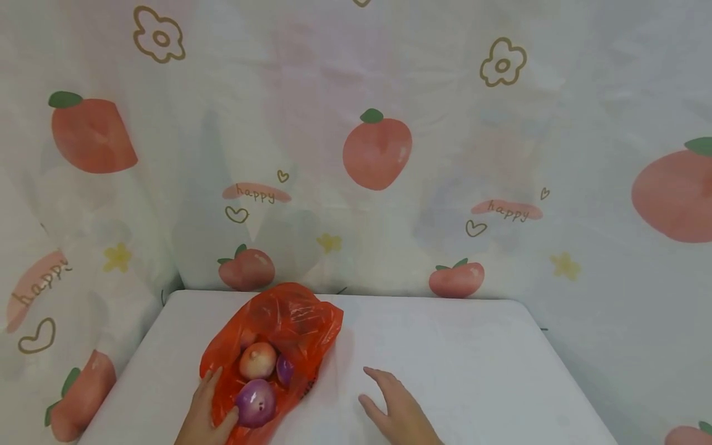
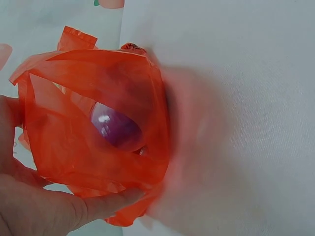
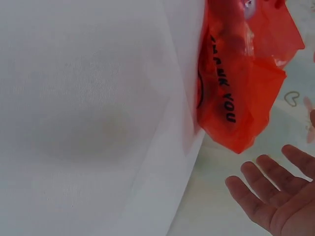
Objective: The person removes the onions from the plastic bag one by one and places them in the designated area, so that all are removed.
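The orange plastic bag (image 1: 297, 321) lies on the left part of the white table (image 1: 445, 352), its long axis running from the near left to the far right, with its mouth turned toward the person and its bulging end toward the table's far edge. The left hand (image 1: 203, 411) is at the bag's near left side, thumb and fingers spread wide apart and touching the plastic, the thumb close against the front purple onion (image 1: 256, 403); in the left wrist view some of its fingertips are hidden by the bag. Just behind the front onion sits a pale brown onion (image 1: 258, 361), its pointed tip facing up and toward the person, and to its right a second purple onion (image 1: 285, 369) is partly covered by a fold. A dim rounded shape behind these is too veiled by plastic to tell. The bag's near end is cut off by the head view's lower edge; black lettering on its right side reads "YOU" in the right wrist view, the word before it partly lost in creases. The right hand (image 1: 402, 408) is empty, its fingers loosely parted, well apart from the bag on its right. A peach-patterned backdrop (image 1: 389, 247) stands behind the table.
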`<action>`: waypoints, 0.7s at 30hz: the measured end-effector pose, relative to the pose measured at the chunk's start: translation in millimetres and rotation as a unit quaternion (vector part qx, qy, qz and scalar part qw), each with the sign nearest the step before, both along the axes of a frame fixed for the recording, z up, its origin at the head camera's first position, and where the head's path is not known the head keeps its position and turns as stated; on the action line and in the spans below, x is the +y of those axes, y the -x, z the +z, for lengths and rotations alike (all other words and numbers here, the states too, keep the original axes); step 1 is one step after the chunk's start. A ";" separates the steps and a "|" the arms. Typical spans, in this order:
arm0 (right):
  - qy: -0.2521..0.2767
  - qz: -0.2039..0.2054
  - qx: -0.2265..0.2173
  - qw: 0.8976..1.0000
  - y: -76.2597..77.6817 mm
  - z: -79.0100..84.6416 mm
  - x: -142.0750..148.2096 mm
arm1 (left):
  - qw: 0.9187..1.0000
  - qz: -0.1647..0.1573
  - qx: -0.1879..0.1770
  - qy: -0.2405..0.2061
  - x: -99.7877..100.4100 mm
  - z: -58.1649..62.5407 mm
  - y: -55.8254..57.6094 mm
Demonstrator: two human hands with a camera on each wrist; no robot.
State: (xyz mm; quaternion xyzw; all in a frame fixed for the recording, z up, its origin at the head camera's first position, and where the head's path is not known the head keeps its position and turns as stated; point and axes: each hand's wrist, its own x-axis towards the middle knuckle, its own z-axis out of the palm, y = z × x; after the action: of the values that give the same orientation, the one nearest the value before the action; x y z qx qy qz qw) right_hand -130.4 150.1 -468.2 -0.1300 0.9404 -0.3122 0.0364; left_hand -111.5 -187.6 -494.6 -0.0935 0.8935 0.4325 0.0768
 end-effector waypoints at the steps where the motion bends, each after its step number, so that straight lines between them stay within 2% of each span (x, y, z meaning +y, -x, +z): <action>1: 0.005 0.004 -0.005 1.000 0.1 0.0 -1.0 | 1.000 -0.001 0.001 0.000 0.0 -0.3 -0.1; 8: 0.016 0.032 -0.012 0.999 1.6 2.7 -8.2 | 1.000 0.006 -0.014 -0.009 -0.9 -1.0 0.9; 21: 0.028 0.037 -0.035 0.998 4.8 10.9 -33.7 | 1.000 -0.007 -0.010 -0.010 -3.7 -4.0 -0.6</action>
State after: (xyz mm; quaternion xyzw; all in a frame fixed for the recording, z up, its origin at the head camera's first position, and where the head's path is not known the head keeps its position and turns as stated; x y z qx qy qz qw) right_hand -135.2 116.4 -457.3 -0.1544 0.9241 -0.3412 0.0768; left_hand -110.9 -191.3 -498.6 -0.0909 0.8891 0.4397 0.0892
